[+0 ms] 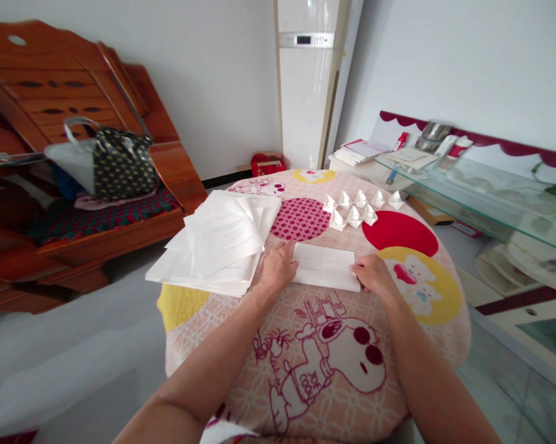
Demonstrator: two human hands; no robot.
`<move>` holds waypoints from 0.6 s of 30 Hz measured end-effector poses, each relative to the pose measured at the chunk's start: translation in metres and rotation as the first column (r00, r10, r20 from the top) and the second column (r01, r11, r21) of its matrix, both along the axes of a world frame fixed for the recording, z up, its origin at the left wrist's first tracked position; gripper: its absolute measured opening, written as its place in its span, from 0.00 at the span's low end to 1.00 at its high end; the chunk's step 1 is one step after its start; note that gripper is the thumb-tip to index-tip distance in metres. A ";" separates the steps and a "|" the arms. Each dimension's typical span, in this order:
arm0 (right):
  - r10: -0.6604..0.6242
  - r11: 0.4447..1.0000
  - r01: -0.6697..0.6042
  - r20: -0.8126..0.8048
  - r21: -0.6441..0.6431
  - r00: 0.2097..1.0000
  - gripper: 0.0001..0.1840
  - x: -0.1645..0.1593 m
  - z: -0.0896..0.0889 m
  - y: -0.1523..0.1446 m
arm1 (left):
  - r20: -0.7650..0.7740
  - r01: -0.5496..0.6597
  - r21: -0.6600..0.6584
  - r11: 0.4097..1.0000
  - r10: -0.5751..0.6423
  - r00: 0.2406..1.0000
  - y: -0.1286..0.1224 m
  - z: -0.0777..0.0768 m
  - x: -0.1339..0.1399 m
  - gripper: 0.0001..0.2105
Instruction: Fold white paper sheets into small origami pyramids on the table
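A folded white sheet of paper (325,267) lies flat on the round table, its long side running left to right. At its left end, my left hand (279,266) is closed on the edge, thumb on the paper. The right end is pinched in my right hand (372,272), with curled fingers. Beyond the sheet stand several small folded paper boats (353,216) in two rows. A loose stack of white papers (222,237), some with print, spreads beside my left hand.
A patterned cloth (333,407) covers the table. To the right is a glass-topped stand (490,200) holding papers and metal bowls. A wooden bench (88,240) with a dark patterned bag (123,161) stands left. Behind the table rises a tall white air conditioner (306,98).
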State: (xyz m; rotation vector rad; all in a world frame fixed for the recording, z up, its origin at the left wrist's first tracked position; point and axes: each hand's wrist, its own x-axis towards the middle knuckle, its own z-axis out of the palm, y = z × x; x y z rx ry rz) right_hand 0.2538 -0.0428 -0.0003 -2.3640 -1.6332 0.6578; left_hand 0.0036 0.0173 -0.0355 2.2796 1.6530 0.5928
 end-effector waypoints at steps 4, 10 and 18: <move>-0.002 1.000 0.002 0.000 0.000 1.000 0.15 0.000 0.000 0.000 | 0.132 0.281 0.129 0.951 -0.297 0.946 0.012 -0.018 -0.003 0.30; 0.002 1.000 -0.002 -0.007 0.003 1.000 0.15 0.000 0.002 0.000 | 0.216 0.551 0.063 0.832 -0.550 0.806 0.019 -0.026 -0.005 0.28; 0.007 1.000 -0.007 0.045 -0.005 0.999 0.15 0.000 -0.001 0.002 | -0.059 0.660 -0.112 0.743 -0.668 0.742 0.000 0.007 0.005 0.21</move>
